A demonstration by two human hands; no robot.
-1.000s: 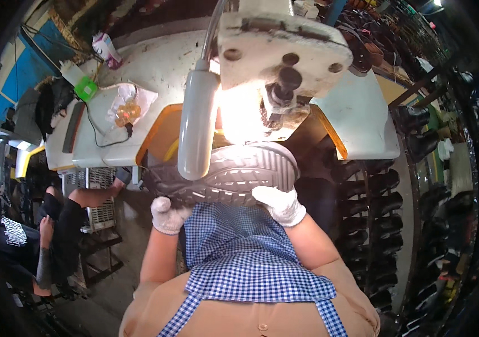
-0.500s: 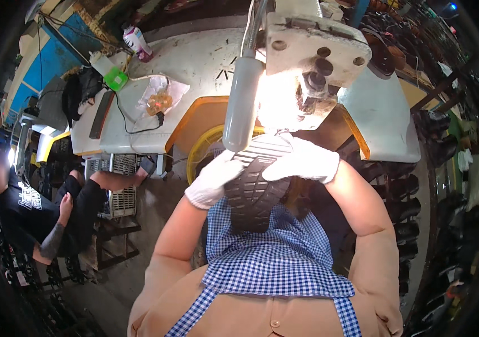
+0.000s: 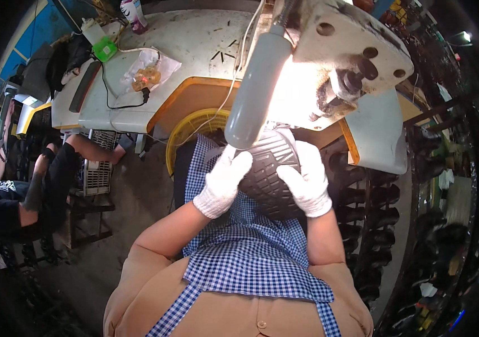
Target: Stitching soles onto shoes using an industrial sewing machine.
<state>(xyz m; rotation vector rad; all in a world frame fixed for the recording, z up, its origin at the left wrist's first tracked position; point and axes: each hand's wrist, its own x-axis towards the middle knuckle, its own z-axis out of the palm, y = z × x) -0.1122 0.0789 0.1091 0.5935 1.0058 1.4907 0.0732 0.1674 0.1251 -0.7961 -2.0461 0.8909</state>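
Between my two white-gloved hands is a black shoe (image 3: 270, 177), its ridged sole turned up toward me. My left hand (image 3: 224, 182) grips the sole's left edge, thumb pressed on the tread. On the opposite edge, my right hand (image 3: 309, 182) is wrapped round the side with its thumb on the sole. The shoe's far end sits just under a pale, worn machine head (image 3: 357, 48), where strong light washes out the detail. A grey cylindrical lamp (image 3: 253, 90) hangs close above my left fingertips. The shoe's upper is hidden beneath the sole.
The white worktable (image 3: 194, 53) has an orange-edged cutout around the machine. A yellow basket (image 3: 180, 137) stands below it. On the left lie a plug and cord (image 3: 147, 92) and a green-based bottle (image 3: 103, 48); a person (image 3: 32, 191) sits there. Racks of black shoes (image 3: 377, 224) line the right.
The shoe has turned, its near end swinging to the right. My right hand has come round lower along its side, and my right forearm now rises more upright. The whole view has shifted.
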